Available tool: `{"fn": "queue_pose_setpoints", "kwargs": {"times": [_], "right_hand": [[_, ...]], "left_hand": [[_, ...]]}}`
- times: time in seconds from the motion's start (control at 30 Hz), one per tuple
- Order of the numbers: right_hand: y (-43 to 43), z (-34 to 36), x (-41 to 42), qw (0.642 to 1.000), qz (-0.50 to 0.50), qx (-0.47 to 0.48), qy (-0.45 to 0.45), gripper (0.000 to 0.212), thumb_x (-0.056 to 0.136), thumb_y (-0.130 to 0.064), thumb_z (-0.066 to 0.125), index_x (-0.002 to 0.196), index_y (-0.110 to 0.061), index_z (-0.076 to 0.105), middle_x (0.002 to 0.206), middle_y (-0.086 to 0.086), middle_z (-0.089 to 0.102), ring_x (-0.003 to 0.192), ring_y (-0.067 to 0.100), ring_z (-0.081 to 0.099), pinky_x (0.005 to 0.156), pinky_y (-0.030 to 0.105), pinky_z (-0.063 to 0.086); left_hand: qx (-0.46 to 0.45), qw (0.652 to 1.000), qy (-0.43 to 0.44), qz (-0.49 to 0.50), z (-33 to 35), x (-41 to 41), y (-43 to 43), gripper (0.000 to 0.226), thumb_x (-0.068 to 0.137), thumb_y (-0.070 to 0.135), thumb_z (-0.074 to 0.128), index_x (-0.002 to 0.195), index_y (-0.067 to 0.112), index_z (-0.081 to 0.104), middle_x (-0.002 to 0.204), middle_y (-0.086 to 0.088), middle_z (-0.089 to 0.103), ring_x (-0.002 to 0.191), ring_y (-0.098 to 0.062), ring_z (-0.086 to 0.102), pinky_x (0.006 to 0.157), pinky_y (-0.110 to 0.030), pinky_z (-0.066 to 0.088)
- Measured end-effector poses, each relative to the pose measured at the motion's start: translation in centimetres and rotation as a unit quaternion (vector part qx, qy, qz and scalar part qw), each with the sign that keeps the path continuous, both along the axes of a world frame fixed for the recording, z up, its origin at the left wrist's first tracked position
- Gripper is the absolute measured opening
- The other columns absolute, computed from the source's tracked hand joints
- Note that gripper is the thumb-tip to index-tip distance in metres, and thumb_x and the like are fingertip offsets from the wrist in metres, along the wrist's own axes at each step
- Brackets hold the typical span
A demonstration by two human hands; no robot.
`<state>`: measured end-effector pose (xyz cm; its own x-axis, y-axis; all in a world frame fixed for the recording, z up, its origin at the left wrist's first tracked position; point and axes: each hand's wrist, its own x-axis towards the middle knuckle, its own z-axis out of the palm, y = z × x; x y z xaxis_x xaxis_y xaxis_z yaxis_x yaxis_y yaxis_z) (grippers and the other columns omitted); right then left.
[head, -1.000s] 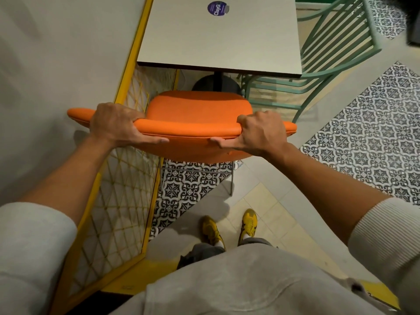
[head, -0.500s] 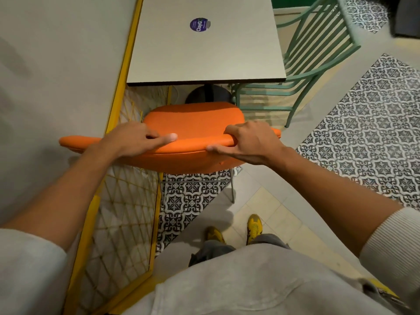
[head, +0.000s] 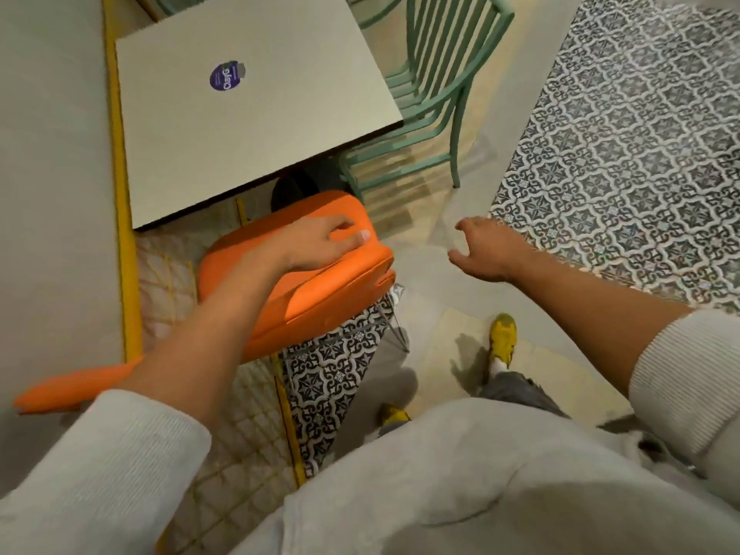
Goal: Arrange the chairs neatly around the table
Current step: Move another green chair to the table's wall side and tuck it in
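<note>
Right hand [head: 486,250] released orange chair [head: 320,290]; left hand [head: 324,242] rests atop.

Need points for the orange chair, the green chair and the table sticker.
orange chair [head: 320,302], head view, on the backrest.
green chair [head: 456,126], head view, on a rear leg.
sticker [head: 225,76], head view, its purple centre.

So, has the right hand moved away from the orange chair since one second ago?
Yes. The right hand has left the orange chair backrest and now hangs open over the floor to the chair's right, while the left hand rests on the seat.
</note>
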<state>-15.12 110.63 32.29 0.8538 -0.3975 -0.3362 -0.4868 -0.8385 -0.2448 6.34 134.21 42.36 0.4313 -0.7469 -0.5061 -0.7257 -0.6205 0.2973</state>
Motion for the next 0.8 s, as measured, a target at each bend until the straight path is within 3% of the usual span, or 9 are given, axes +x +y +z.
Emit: {"fn": "queue_pose_setpoints", "kwargs": {"times": [0.07,0.2,0.33,0.47,0.57,0.67,0.8], "right_hand": [[-3.8,-1.6,-2.0,0.997,-0.008,0.025,0.072,0.074,0.1,-0.057,0.054,0.154,-0.008,0.041,0.155,0.019,0.05,0.137,0.04,0.052,0.111,0.049,0.046],[-12.3,-3.3,-5.2,0.985,-0.017,0.068,0.159,0.085,0.101,-0.064,0.048,0.163,-0.009,0.029,0.167,0.017,0.035,0.15,0.037,0.039,0.121,0.048,0.036],[-20.9,-3.5,-7.7,0.975,-0.035,0.118,0.183,0.083,0.103,-0.057,0.049,0.165,-0.008,0.025,0.169,0.016,0.032,0.153,0.033,0.037,0.123,0.041,0.034],[-28.0,-3.1,-9.2,0.977,-0.049,0.125,0.168,0.072,0.102,-0.053,0.055,0.16,-0.014,0.037,0.162,0.013,0.045,0.145,0.033,0.047,0.116,0.039,0.039],[-32.6,-2.8,-9.4,0.977,-0.055,0.096,0.182,0.081,0.101,-0.064,0.05,0.162,-0.014,0.034,0.164,0.012,0.042,0.147,0.033,0.044,0.118,0.045,0.039],[-36.9,-2.1,-7.5,0.98,-0.039,0.055,0.187,0.092,0.098,-0.076,0.04,0.166,-0.016,0.025,0.172,0.01,0.027,0.155,0.033,0.033,0.124,0.054,0.03],[-42.8,-0.3,-2.3,0.986,-0.015,0.024,0.167,0.099,0.094,-0.083,0.037,0.168,-0.021,0.018,0.177,0.007,0.006,0.163,0.031,0.006,0.127,0.066,0.008]], "left_hand": [[0.007,1.0,0.021,0.007,-1.2,0.0,-4.2,0.079,0.099,0.078,0.04,0.155,0.023,0.05,0.159,-0.003,0.052,0.141,-0.026,0.053,0.107,-0.032,0.038],[0.037,0.997,0.06,0.026,-3.4,0.2,-12.5,0.082,0.094,0.084,0.038,0.148,0.025,0.057,0.151,-0.004,0.059,0.136,-0.026,0.055,0.101,-0.035,0.041],[0.099,0.993,0.067,-0.012,-7.7,-0.8,-20.2,0.067,0.102,0.069,0.04,0.142,0.02,0.063,0.14,-0.009,0.066,0.122,-0.028,0.062,0.098,-0.039,0.048],[0.184,0.979,0.078,-0.031,-12.6,-3.5,-25.7,0.072,0.107,0.057,0.047,0.16,0.009,0.038,0.162,-0.015,0.046,0.146,-0.033,0.045,0.118,-0.041,0.039],[0.171,0.984,0.05,-0.015,-14.3,-5.6,-30.4,0.088,0.104,0.066,0.043,0.168,0.013,0.014,0.173,-0.012,0.022,0.159,-0.031,0.023,0.127,-0.049,0.025],[0.11,0.993,-0.021,-0.03,-14.5,-6.0,-35.8,0.096,0.099,0.077,0.034,0.169,0.021,0.003,0.178,-0.004,0.0,0.163,-0.026,-0.002,0.129,-0.057,0.008],[0.041,0.995,-0.087,-0.014,-13.4,-3.7,-43.6,0.105,0.09,0.091,0.022,0.169,0.025,0.003,0.178,-0.004,-0.003,0.163,-0.026,-0.008,0.128,-0.063,0.001]]}}
